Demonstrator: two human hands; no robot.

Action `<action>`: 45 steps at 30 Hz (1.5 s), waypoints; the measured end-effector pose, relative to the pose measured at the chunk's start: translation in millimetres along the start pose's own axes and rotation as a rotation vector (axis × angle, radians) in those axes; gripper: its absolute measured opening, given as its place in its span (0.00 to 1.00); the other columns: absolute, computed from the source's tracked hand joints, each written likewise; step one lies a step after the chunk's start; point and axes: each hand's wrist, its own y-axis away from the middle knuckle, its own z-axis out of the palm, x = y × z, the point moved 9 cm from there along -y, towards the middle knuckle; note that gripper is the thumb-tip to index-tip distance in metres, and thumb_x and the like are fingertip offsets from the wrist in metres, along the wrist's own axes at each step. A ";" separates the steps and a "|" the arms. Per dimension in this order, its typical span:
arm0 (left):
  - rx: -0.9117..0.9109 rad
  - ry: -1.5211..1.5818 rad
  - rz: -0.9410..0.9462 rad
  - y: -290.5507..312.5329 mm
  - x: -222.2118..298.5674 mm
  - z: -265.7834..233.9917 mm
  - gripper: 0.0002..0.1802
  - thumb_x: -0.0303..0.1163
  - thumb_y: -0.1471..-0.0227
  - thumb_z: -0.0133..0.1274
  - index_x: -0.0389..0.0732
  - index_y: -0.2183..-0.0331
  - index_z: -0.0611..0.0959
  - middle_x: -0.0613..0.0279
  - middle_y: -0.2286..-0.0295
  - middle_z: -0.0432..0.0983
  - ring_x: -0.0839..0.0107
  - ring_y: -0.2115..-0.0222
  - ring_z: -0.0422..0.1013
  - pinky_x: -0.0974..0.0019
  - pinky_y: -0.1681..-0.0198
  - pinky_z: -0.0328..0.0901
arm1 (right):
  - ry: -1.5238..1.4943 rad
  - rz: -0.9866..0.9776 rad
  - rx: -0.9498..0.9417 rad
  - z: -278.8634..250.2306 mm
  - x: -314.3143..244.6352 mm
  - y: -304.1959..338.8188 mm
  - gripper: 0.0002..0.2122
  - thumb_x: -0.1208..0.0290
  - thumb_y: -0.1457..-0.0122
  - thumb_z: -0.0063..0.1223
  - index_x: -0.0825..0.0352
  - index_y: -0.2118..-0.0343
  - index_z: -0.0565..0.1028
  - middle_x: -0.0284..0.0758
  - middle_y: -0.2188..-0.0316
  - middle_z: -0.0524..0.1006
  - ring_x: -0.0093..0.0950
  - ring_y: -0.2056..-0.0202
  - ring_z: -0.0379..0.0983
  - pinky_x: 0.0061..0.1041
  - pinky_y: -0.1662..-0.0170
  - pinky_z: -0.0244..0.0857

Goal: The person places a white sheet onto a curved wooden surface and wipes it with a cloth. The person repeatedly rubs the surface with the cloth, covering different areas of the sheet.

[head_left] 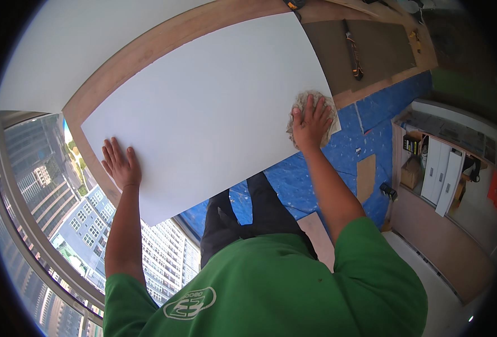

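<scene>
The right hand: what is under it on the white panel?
Under the right hand lies a crumpled beige cloth, pressed on the white panel near its edge. Its fringe shows around the fingers; its middle and the panel surface below are covered.

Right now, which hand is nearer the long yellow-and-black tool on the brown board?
Right. The right hand presses a rag at the white panel's right edge, just below the tool. The left hand lies flat at the panel's far left edge.

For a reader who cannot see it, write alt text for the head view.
A person in a green shirt presses a crumpled cloth against a large white panel with the right hand, while the left hand lies flat on its lower edge. Blue floor sheeting lies beneath.
</scene>
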 end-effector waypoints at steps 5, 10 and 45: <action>-0.012 -0.007 -0.007 0.1 0.4 0.0 0.39 0.59 0.33 0.34 0.53 0.28 0.56 0.62 0.27 0.45 0.62 0.27 0.39 0.48 0.26 0.30 | 0.031 0.025 -0.087 -0.2 6.6 30.5 0.36 0.36 0.31 0.33 0.49 0.25 0.51 0.46 0.24 0.41 0.56 0.26 0.32 0.65 0.29 0.30; -0.026 -0.032 -0.009 0.6 1.1 0.7 0.39 0.58 0.33 0.33 0.52 0.28 0.55 0.61 0.27 0.44 0.61 0.27 0.39 0.47 0.26 0.30 | 0.049 -0.026 -0.053 -8.9 -2.1 -42.0 0.37 0.36 0.31 0.33 0.52 0.25 0.50 0.46 0.24 0.41 0.55 0.26 0.33 0.63 0.29 0.29; -0.036 -0.023 -0.010 1.9 12.1 -9.3 0.38 0.55 0.32 0.34 0.50 0.28 0.55 0.60 0.28 0.45 0.60 0.26 0.38 0.48 0.26 0.29 | 0.075 -0.212 0.025 -20.7 -176.1 -228.9 0.41 0.34 0.32 0.29 0.60 0.25 0.48 0.43 0.24 0.43 0.47 0.25 0.33 0.57 0.27 0.25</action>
